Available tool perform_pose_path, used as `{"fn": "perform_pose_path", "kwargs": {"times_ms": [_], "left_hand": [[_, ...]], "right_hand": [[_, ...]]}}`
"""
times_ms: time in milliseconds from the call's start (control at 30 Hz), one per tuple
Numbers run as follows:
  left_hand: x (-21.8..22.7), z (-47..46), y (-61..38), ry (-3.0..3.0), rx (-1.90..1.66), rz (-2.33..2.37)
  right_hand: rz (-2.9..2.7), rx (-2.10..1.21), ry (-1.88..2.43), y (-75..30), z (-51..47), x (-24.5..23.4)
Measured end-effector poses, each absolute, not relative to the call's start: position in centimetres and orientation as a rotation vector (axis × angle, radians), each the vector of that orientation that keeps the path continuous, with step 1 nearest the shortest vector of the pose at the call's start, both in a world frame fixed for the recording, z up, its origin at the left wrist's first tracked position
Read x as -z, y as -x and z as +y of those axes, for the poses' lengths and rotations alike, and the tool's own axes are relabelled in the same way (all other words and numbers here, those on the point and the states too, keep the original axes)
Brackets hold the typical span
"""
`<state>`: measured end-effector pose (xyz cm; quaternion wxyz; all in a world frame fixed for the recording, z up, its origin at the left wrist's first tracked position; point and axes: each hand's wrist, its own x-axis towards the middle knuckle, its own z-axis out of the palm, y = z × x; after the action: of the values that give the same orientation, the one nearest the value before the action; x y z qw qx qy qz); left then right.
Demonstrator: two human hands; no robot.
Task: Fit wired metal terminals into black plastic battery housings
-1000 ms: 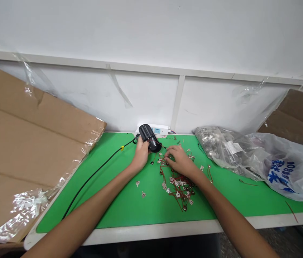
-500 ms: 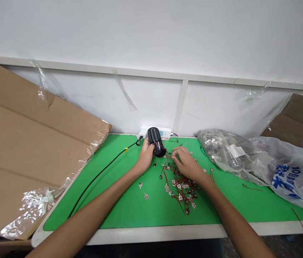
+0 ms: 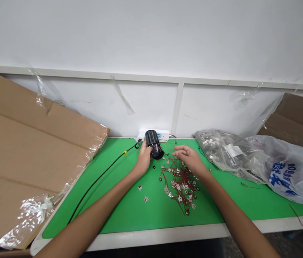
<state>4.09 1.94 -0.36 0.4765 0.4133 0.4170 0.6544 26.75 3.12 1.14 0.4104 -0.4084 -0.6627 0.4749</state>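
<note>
My left hand [image 3: 144, 158] is closed around a black plastic battery case [image 3: 155, 152], gripping its left side with the thumb over the front. The case leans upright and shows long battery slots in its upper part. A thin red wire with a small dark end hangs from its right side. To the right of the case, my right hand [image 3: 187, 157] hovers with its fingers stretched and a little apart, and I see nothing clearly held in it. Below it lies a heap of metal battery contacts with red wires [image 3: 183, 182], partly hidden by the hand.
A white power strip [image 3: 164, 134] stands against the wall behind the case. The black cable [image 3: 97, 176] with a yellow tie curves along the left. Cardboard [image 3: 33, 143] covers the far left. Clear bags [image 3: 221, 147] of metal parts and a white plastic bag [image 3: 296, 172] lie at right.
My right hand has drawn slightly away from the case's wire end, and its fingers have straightened from a pinch. My left hand still holds the case. The view has shifted slightly.
</note>
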Motion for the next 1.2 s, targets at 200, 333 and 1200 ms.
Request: {"fn": "perform_pose_path", "kwargs": {"times_ms": [200, 333, 1200], "left_hand": [[0.4, 1.7, -4.4, -1.076, -1.571, 1.007], [0.5, 1.6, -4.4, -1.104, -1.559, 0.994], [-0.7, -1.0, -6.1, -1.048, -1.221, 0.813]], "right_hand": [[-1.343, -1.515, 1.041, -26.8, 3.0, -1.6], [-1.299, -1.520, 1.024, -26.9, 2.9, -1.9], [-1.346, -1.368, 0.998, -27.4, 2.1, -3.2]]}}
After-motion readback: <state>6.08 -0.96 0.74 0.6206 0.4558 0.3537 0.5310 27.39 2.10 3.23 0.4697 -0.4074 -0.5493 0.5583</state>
